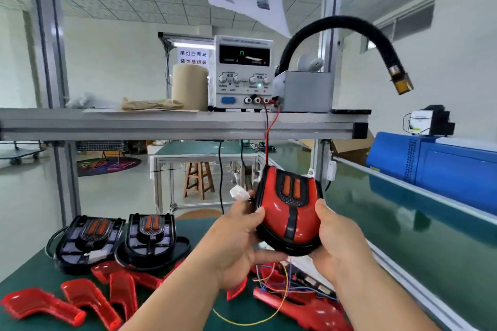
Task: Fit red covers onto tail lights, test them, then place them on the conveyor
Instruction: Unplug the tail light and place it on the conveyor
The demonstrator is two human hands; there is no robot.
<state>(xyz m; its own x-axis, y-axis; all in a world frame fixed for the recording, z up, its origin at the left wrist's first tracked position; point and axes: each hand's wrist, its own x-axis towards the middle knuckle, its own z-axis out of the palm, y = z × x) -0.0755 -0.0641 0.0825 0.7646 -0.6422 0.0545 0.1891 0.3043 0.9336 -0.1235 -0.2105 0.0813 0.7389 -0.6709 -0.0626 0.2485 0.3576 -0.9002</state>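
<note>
Now both hands are wrapped around one tail light [289,212], holding it up off the bench [32,269] just ahead of the person. The left hand [236,239] grips its nine o'clock edge with the thumb on the red face. The right hand [336,244] grips the three o'clock edge the same way. This unit already wears its red covers, so I judge the fitting done and the test step in hand. A white connector [238,193] sticks out just above the left hand at ten o'clock of the light. The red and black leads [270,129] drop from the power supply [243,72] on the shelf [161,121] and pass behind the light's twelve o'clock end. Whether they are plugged in is hidden, and I cannot tell if the lamp is lit.

The risks come mostly from the wiring. If the leads are attached, swinging the light toward the conveyor [403,236] at three o'clock would tug them, which could strain the plug or drag at the supply. A cover that is only half clipped could spring off under the thumbs' pressure or on the belt. The glossy red face looks slippery, so easing one hand away to reach the connector leaves a weak one-sided hold.

Below the hands, at six o'clock, loose coloured wires [271,285] lie ready to snag a lowered part. At eight o'clock, two uncovered tail lights [88,239] [152,236] and spare red covers [40,303] crowd the bench.
</note>
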